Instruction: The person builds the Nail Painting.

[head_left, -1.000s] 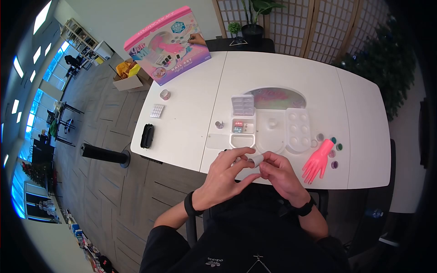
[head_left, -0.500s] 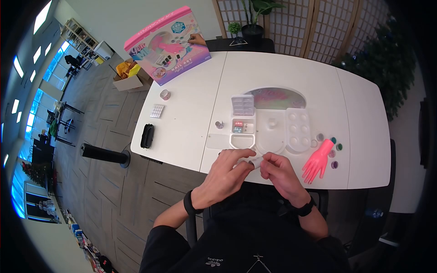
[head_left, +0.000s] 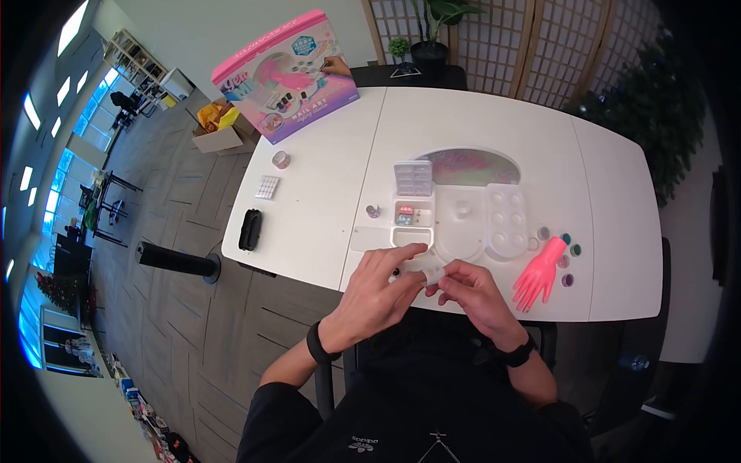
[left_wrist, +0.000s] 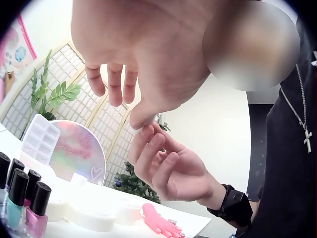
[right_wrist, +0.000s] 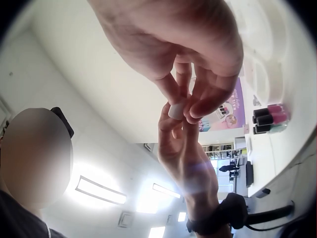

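A small white piece [head_left: 434,275], rounded like a short tube or cap, sits between the fingertips of both hands, just above the table's front edge. My left hand [head_left: 374,292] pinches it from the left, its other fingers spread forward. The right hand [head_left: 480,297] pinches it from the right with thumb and fingertips. In the right wrist view the white piece [right_wrist: 176,111] shows beside the meeting fingertips; in the left wrist view the fingers hide most of it. Nail polish bottles [left_wrist: 37,210] with black caps stand near the left hand, mostly hidden behind it in the head view.
A white nail-art station [head_left: 461,224] with compartments stands ahead of the hands. To its right lie a pink model hand [head_left: 539,274] and several small pots [head_left: 568,279]. A pink and purple box [head_left: 289,81], a small jar [head_left: 281,160] and a black case [head_left: 250,230] are at left.
The left thumb and fingers have drawn together at the white piece, and one finger has straightened forward. The piece has turned in the fingers. The right hand stays nearly in place.
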The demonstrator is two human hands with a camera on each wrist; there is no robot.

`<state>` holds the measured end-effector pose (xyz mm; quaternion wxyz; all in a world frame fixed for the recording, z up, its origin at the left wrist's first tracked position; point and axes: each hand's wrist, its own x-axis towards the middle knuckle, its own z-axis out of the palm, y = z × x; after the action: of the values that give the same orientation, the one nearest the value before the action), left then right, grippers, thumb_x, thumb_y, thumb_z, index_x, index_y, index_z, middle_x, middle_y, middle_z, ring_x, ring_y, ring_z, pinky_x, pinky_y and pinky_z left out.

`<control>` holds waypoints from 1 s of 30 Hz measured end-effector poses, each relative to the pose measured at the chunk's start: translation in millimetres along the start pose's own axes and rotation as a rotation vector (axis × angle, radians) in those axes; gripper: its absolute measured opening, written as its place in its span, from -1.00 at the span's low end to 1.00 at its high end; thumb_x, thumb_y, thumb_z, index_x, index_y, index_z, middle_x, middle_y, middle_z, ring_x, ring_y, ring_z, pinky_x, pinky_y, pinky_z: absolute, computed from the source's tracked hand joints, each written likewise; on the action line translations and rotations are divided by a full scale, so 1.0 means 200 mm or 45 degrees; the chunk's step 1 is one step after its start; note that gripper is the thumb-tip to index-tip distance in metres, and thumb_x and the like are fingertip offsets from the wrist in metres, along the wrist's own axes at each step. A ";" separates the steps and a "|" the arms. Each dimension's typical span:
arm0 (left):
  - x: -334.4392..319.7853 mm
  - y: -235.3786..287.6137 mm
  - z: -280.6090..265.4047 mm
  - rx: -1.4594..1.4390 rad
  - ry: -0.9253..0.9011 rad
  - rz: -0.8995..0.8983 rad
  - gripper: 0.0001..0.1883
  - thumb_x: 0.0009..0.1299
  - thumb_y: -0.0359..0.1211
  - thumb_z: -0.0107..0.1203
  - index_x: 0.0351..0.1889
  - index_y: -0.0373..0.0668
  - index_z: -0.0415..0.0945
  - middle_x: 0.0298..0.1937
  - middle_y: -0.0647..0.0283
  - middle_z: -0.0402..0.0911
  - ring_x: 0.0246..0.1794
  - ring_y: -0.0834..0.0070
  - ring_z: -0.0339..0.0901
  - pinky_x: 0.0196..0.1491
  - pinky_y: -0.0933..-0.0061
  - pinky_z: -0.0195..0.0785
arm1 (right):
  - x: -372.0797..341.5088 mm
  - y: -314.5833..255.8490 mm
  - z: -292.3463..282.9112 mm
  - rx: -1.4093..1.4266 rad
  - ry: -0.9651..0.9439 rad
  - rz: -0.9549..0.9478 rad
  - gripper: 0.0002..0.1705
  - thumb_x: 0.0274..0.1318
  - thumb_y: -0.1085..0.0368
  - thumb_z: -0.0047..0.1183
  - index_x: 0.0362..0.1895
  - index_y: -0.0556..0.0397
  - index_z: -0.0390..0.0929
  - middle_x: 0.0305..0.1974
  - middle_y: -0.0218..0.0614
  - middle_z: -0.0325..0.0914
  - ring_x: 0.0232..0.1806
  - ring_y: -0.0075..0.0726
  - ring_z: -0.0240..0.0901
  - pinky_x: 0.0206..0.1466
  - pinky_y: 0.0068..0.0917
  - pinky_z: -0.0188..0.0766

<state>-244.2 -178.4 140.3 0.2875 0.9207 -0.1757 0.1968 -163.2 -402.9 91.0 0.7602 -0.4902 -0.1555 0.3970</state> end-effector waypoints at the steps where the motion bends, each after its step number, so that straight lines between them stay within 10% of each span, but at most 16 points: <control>1: 0.01 0.02 -0.01 -0.005 -0.010 -0.045 -0.70 0.23 -0.59 0.46 -0.10 -0.09 0.77 0.44 0.13 0.61 0.20 0.15 0.62 0.22 0.14 0.47 | 0.00 0.01 -0.01 -0.040 0.014 -0.034 -0.79 0.62 0.32 0.18 0.13 0.18 0.67 0.06 -0.26 0.77 0.10 -0.40 0.74 0.12 -0.42 0.62; 13: -0.02 0.02 0.08 -0.519 0.108 -0.390 -0.79 0.41 -0.53 0.48 -0.02 -0.20 0.81 0.34 0.15 0.67 0.26 0.25 0.67 0.22 0.28 0.62 | -0.01 0.04 0.01 -0.218 0.136 -0.295 -0.80 0.59 0.38 0.19 0.08 0.28 0.73 0.07 -0.23 0.76 0.12 -0.43 0.70 0.31 -0.36 0.62; 30: -0.01 0.00 0.05 -0.036 0.030 0.134 -0.71 0.22 -0.51 0.53 -0.10 -0.10 0.80 0.34 0.17 0.67 0.13 0.18 0.64 0.15 0.15 0.52 | -0.01 0.02 -0.05 0.307 0.040 0.116 -0.64 0.68 0.23 0.08 0.20 0.30 0.71 0.12 -0.21 0.75 0.14 -0.42 0.70 0.27 -0.28 0.67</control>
<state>-243.2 -184.4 132.8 0.2916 0.9037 -0.2232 0.2200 -159.6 -409.6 83.6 0.7971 -0.4079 -0.0723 0.4394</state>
